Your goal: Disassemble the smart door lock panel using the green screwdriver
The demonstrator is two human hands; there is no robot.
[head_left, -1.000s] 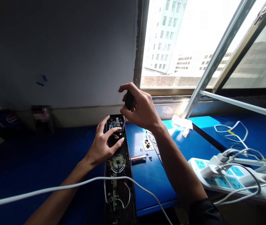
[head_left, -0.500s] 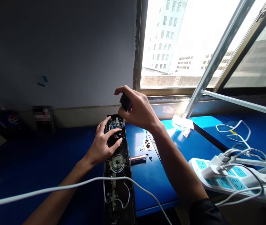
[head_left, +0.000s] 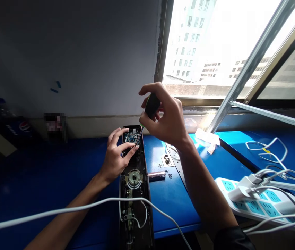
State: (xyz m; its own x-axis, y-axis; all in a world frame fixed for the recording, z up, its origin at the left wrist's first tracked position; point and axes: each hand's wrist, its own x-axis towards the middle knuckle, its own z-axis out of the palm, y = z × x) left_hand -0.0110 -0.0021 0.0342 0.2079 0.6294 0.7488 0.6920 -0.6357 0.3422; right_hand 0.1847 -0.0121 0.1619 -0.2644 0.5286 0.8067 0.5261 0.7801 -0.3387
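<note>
A long black door-lock panel (head_left: 135,194) lies open on the blue table (head_left: 45,180), showing a round metal gear, white wires and a small circuit board at its far end. My left hand (head_left: 116,158) rests on the panel's upper part, fingers spread and pressing beside the board. My right hand (head_left: 166,116) is closed round the dark handle of a screwdriver (head_left: 151,107). Its shaft slants down to the board between my left fingers.
A metal cylinder (head_left: 157,174), a small plate with a knob (head_left: 166,160) and loose screws lie right of the panel. A white power strip (head_left: 261,201) with plugs and cables sits at the right. A white cable (head_left: 59,211) crosses the foreground. A window is behind.
The view shifted slightly, and my right hand with the screwdriver rose and tilted a little over the board. My left hand stays on the panel.
</note>
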